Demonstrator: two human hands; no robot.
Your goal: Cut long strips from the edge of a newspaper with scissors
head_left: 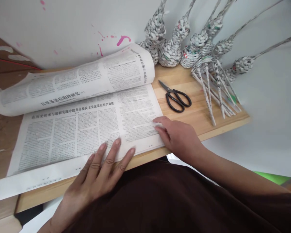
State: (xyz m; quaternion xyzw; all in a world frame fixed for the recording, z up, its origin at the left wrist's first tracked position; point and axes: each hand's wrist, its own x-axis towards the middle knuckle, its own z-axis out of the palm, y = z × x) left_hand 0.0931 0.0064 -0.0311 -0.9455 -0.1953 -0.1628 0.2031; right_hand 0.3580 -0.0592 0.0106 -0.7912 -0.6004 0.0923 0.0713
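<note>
A stack of printed newspaper sheets (140, 113) lies on the wooden table, its far part curled over in a loose roll (94, 77). My left hand (94, 181) rests flat near the front edge, fingers spread on the paper. At the sheets' right edge is my right hand (181, 137); its thumb and index finger touch the paper with a gap between them, while the other fingers are tucked from sight. Beyond that hand, black-handled scissors (170, 91) lie on the wood, blades toward the wall.
Several gourd-shaped pieces woven from newspaper (171, 51), with long twisted stems, stand along the wall. A bundle of rolled paper sticks (210, 97) leans at the table's right end. The wooden table's (199, 121) front edge runs close to my body.
</note>
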